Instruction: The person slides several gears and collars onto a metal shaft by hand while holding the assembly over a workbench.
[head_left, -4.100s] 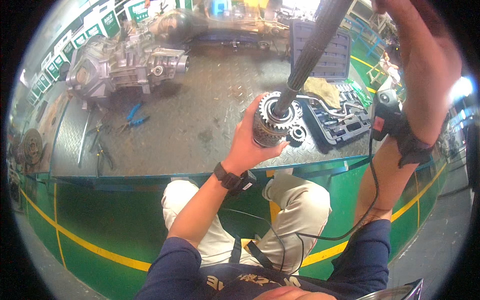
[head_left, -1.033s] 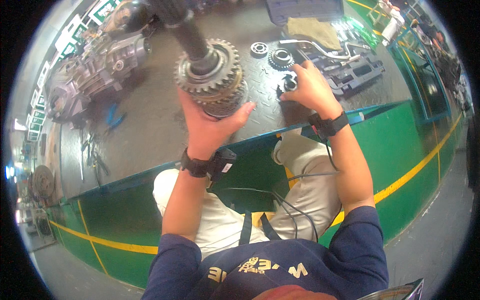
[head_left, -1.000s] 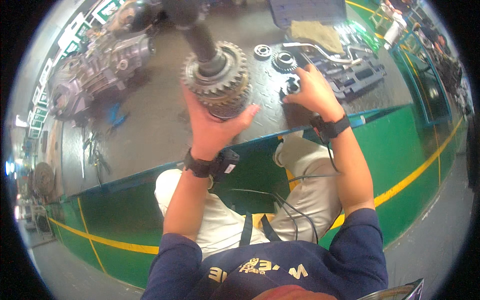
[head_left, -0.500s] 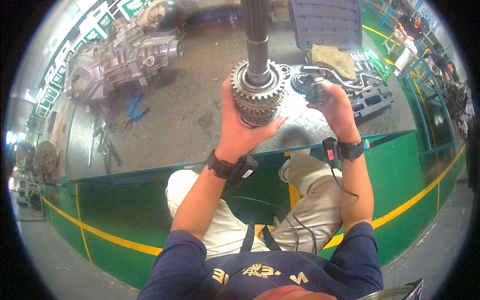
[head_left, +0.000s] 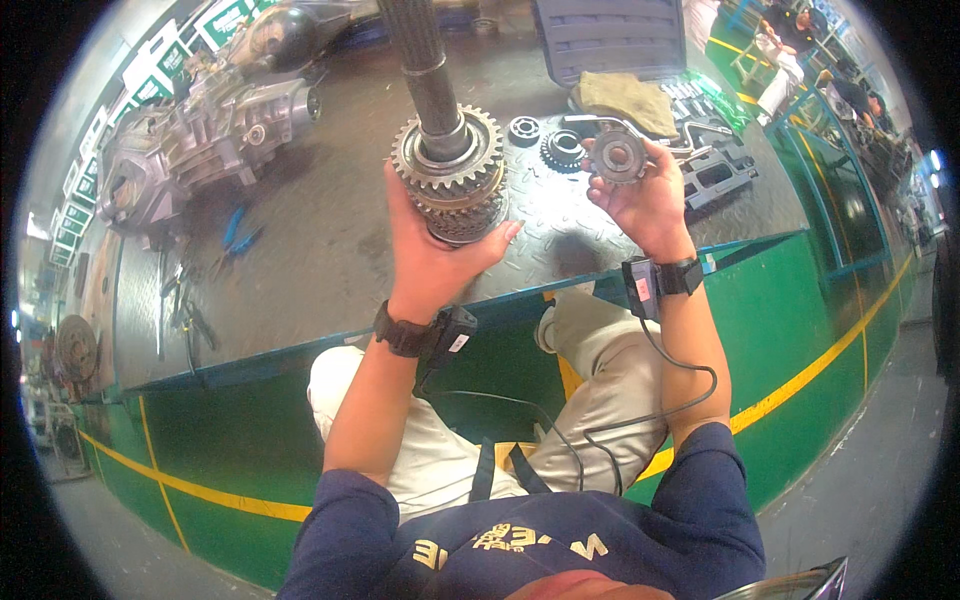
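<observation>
My left hand (head_left: pixel 435 262) is wrapped around the lower part of a gear shaft (head_left: pixel 432 100) that stands upright with a stack of toothed gears (head_left: pixel 455 190) on it. Its thumb lies along the near side of the stack. To the right, my right hand (head_left: pixel 648 210) grips a round metal gear (head_left: pixel 603 158) with a hole in its middle, its flat face turned toward me. Just left of that gear, a dark toothed gear (head_left: pixel 553 150) and a small ball bearing (head_left: pixel 523 119) lie on the metal worktable (head_left: pixel 330 240).
A silver gearbox housing (head_left: pixel 190 155) sits at the left. Blue-handled pliers (head_left: pixel 237 235) and other hand tools (head_left: pixel 190 315) lie nearer. An open tool case (head_left: pixel 610 45), a brown cloth (head_left: pixel 628 102) and metal fittings (head_left: pixel 722 180) occupy the right. People are in the background at far right.
The view has shifted, so the scene sits further left. The gear in my right hand has turned to show its face, and the bearing and dark gear are more exposed. My left hand keeps its grip.
</observation>
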